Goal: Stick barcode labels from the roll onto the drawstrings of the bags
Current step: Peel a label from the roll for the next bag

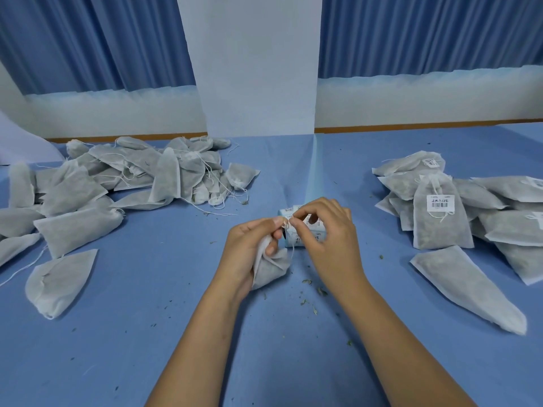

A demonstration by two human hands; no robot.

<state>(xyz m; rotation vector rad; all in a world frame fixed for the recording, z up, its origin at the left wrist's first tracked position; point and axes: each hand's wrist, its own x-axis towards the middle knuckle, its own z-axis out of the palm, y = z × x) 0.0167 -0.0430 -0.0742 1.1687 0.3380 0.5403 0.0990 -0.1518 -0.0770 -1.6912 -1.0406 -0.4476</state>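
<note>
My left hand (249, 248) grips a small grey fabric bag (270, 268) by its gathered neck, just above the blue table. The bag's white drawstring (292, 249) hangs from the pinch point. My right hand (326, 230) pinches the drawstring's end right beside my left thumb. Behind both hands lies the roll of barcode labels (311, 227) on its side, partly hidden by my fingers. No loose label is visible between the fingers.
A heap of unlabelled bags (117, 177) with loose strings spreads over the table's left. Labelled bags (440, 210) are piled at the right, one long bag (470, 289) lying nearer me. Dried leaf crumbs (311, 289) dot the blue table (147, 333).
</note>
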